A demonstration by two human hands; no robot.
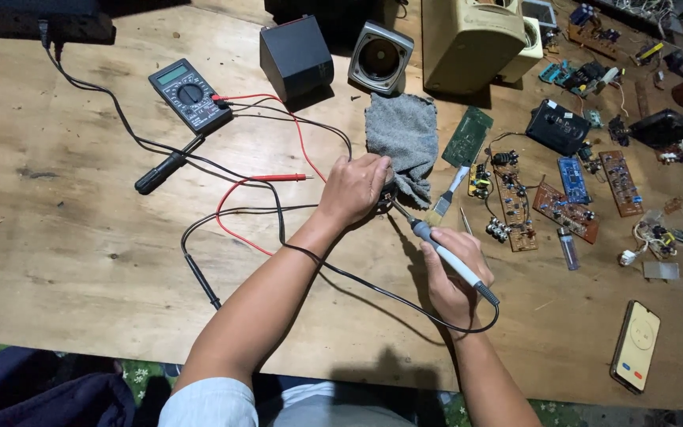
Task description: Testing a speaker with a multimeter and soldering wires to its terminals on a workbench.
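left hand (353, 188) clamped over a small round part (387, 198), right hand (448, 277) gripping soldering iron (444, 255), tip right under left hand, beside grey cloth (402, 138)

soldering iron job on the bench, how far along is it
Done: speaker housing stands open and circuit boards lie spread out. In hand: the left hand covers a small round part while the right hand puts the soldering iron tip to it. Left: multimeter probes lie unused, and nothing is reassembled.
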